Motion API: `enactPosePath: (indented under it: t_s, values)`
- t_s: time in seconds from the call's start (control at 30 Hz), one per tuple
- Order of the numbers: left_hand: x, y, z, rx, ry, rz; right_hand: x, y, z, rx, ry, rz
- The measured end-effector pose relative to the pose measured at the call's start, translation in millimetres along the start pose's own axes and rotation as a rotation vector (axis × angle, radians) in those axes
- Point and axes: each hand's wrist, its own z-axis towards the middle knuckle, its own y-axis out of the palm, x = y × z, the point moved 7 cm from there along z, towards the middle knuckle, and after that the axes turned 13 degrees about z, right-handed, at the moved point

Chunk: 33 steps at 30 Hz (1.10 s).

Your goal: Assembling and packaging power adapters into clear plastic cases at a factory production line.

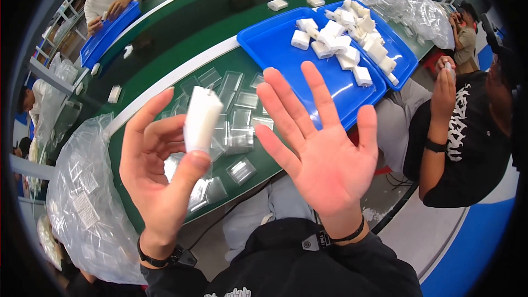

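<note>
In front of me runs a long green table with a white stripe along its length. Two blue trays lie side by side on it, touching, with white blocks heaped in them. Nearer to me, small clear plastic sleeves lie scattered flat on the green. Another blue tray sits further along, and single white blocks dot the far strip.

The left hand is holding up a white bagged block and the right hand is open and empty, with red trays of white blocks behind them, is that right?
Not quite: the head view shows the trays are blue, not red. The left hand does hold the white bagged block, and the right hand is open and empty.
</note>
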Motion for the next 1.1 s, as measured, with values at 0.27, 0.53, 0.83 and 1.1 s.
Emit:
enactPosePath:
  t_s: [0.27,0.53,0.83,1.1]
  values:
    - [-2.5,0.3,-10.2,-0.032,0.040,0.011,19.8,9.2,-17.3,-0.005,0.073,-0.070]
    - [-10.1,-2.5,-0.6,-0.102,-0.013,-0.048,29.6,-5.3,-26.2,0.459,-0.011,-0.463]
    - [-12.4,-4.1,3.3,-0.145,-0.012,-0.073,29.5,-7.7,-25.6,0.543,-0.086,-0.432]
    - [-12.8,-9.2,3.9,-0.097,0.030,-0.043,36.1,-10.3,-6.3,0.298,-0.021,-0.259]
